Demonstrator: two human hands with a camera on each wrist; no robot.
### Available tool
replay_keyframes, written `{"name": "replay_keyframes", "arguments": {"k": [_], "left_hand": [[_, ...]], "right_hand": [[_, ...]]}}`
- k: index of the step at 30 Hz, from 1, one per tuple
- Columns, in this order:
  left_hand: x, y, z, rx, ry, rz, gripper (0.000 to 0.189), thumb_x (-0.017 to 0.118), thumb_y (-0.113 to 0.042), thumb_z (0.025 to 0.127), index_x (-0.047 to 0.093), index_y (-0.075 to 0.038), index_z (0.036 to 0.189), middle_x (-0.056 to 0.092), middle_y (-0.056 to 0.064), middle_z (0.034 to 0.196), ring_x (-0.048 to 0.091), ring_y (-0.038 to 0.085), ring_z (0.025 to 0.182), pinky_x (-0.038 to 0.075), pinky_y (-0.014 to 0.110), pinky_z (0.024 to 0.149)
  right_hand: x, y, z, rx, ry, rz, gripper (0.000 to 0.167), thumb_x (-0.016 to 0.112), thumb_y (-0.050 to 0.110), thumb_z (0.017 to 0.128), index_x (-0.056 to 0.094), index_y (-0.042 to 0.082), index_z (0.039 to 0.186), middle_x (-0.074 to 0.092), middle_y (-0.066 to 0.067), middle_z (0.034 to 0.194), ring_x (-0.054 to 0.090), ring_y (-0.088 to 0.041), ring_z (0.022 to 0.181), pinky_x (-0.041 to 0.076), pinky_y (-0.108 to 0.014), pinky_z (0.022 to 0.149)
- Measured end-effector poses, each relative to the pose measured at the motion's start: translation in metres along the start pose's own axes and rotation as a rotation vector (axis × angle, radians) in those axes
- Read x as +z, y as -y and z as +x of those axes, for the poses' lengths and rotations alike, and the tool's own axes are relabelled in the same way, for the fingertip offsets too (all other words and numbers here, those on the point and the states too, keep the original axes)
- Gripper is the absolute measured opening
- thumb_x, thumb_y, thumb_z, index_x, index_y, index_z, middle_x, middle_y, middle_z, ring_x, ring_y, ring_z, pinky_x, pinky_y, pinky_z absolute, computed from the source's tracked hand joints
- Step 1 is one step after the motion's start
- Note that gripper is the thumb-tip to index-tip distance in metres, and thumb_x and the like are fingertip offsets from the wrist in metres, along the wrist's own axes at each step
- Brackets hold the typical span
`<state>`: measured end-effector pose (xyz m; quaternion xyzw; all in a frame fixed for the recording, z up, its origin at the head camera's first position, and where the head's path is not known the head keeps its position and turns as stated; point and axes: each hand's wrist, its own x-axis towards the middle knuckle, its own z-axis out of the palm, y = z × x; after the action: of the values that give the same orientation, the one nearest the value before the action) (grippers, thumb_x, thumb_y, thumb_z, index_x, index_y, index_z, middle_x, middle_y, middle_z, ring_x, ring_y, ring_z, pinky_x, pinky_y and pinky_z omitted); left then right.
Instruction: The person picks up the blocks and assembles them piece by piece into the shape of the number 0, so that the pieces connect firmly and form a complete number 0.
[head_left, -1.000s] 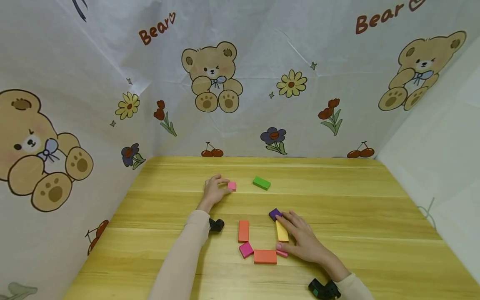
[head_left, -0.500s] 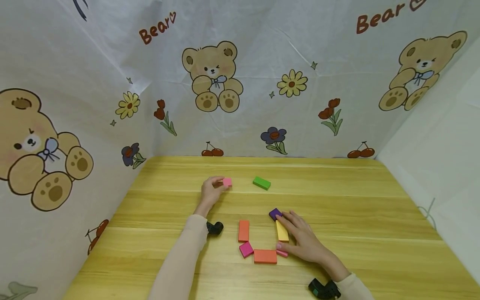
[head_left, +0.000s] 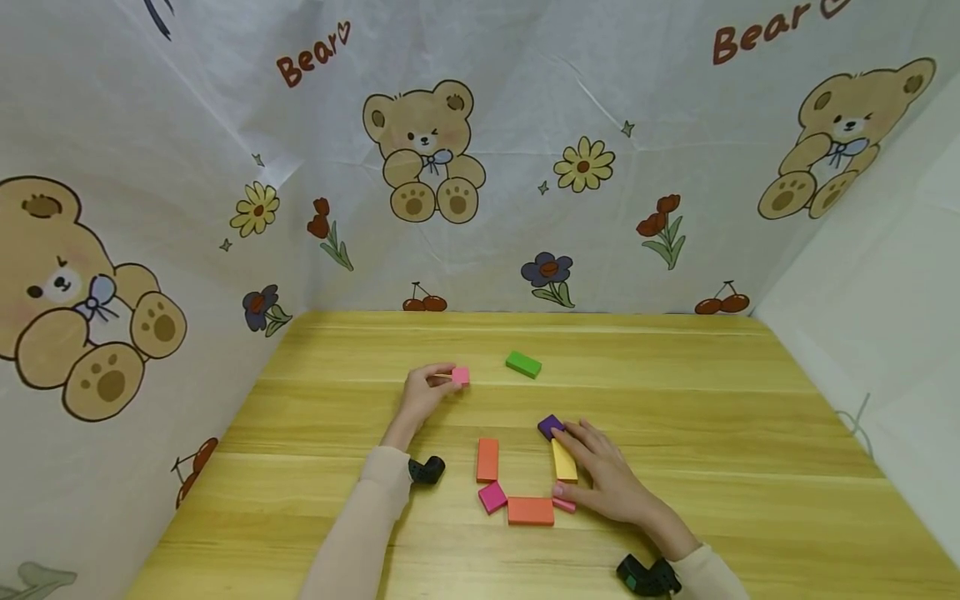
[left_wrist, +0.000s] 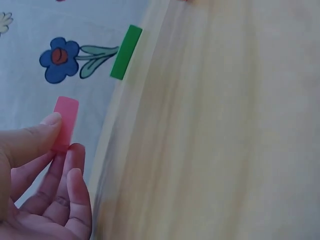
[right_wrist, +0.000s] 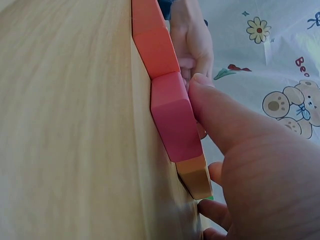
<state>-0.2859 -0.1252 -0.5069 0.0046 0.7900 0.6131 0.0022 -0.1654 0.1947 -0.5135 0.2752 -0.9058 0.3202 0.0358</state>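
Observation:
My left hand (head_left: 422, 396) pinches a small pink block (head_left: 461, 377) between thumb and fingertips. In the left wrist view this block (left_wrist: 66, 122) appears held off the table, thumb on its face. My right hand (head_left: 611, 483) rests over the right side of a U-shaped row of blocks. Its thumb touches a dark pink block (right_wrist: 177, 120), and its index fingertip reaches a purple block (head_left: 551, 427). Between these lies a yellow block (head_left: 564, 463), partly covered by that hand. An orange block (head_left: 531, 512), a magenta block (head_left: 492, 497) and another orange block (head_left: 487, 461) form the rest.
A green block (head_left: 523, 364) lies farther back on the wooden table (head_left: 750, 433). White sheeting printed with bears and flowers (head_left: 495, 242) hangs behind and at the sides. Black wrist devices (head_left: 427, 471) are worn on both wrists.
My left hand, carrying the pink block, shifted slightly left, then came back right and a little nearer. My right hand and the block row stay as they were.

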Motion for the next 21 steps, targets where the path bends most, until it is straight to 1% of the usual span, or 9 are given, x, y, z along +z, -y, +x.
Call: {"name": "replay_keyframes", "arguments": {"k": [5,10,13,16,21], "left_hand": [[0.007,-0.003,-0.010,0.017,0.084,0.037,0.035,0.073,-0.003,0.085,0.069,-0.003,0.120,0.067,0.014,0.115,0.064,0.017,0.092,0.053,0.024,0.074],[0.014,-0.007,-0.019,0.050,0.154,0.069,0.035,0.074,-0.004,0.084,0.070,-0.002,0.118,0.068,0.013,0.110,0.064,0.018,0.093,0.053,0.025,0.076],[0.018,-0.007,-0.023,0.072,0.189,0.091,0.034,0.075,-0.004,0.083,0.070,-0.001,0.117,0.069,0.014,0.107,0.064,0.020,0.093,0.052,0.025,0.075],[0.021,-0.006,-0.027,0.083,0.218,0.090,0.035,0.076,-0.003,0.082,0.070,0.000,0.117,0.069,0.015,0.105,0.064,0.020,0.092,0.052,0.025,0.074],[0.024,-0.003,-0.030,0.103,0.257,0.094,0.034,0.076,-0.004,0.082,0.071,-0.001,0.115,0.070,0.014,0.103,0.064,0.016,0.088,0.052,0.023,0.073]], "right_hand": [[0.000,0.000,0.000,-0.002,0.000,0.007,0.079,0.075,0.039,0.083,0.043,0.009,0.148,0.040,-0.022,0.150,0.025,-0.049,0.141,0.019,-0.073,0.104],[0.000,0.000,-0.001,-0.008,-0.013,-0.002,0.078,0.074,0.040,0.083,0.043,0.009,0.148,0.041,-0.022,0.149,0.026,-0.050,0.140,0.020,-0.073,0.103],[0.000,0.000,-0.001,-0.019,-0.023,-0.009,0.077,0.074,0.039,0.084,0.044,0.008,0.147,0.042,-0.023,0.148,0.027,-0.051,0.139,0.021,-0.074,0.102],[-0.001,0.001,-0.001,-0.024,-0.027,-0.011,0.077,0.073,0.039,0.084,0.044,0.008,0.147,0.042,-0.023,0.148,0.028,-0.052,0.138,0.022,-0.075,0.101],[-0.002,0.002,0.000,-0.011,-0.013,-0.002,0.078,0.074,0.039,0.084,0.043,0.009,0.148,0.041,-0.022,0.149,0.026,-0.050,0.140,0.021,-0.074,0.103]]}}
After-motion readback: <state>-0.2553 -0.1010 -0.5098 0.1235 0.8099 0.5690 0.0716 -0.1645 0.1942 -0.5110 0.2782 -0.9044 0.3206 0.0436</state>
